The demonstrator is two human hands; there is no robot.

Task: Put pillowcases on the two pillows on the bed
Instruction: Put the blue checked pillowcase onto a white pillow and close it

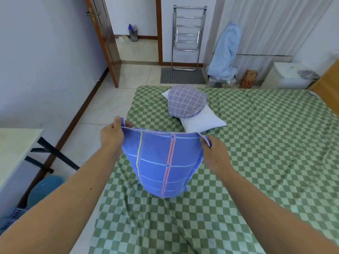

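Observation:
A blue pillowcase (161,162) with pink and yellow stripes stands bulging on the bed, filled by a pillow hidden inside it. My left hand (112,135) grips its top left corner. My right hand (213,153) pinches the top right corner, and the open edge is stretched between both hands. Farther back lies a white pillow (201,121) with no cover. A folded lilac checked pillowcase (186,101) rests on top of it.
The bed (266,143) has a green checked sheet and a wooden headboard (330,85) at the right. A white table (16,149) and a blue basin (44,187) stand at the left. An open door (106,39), a metal rack (187,35) and a floor mat (182,76) lie beyond.

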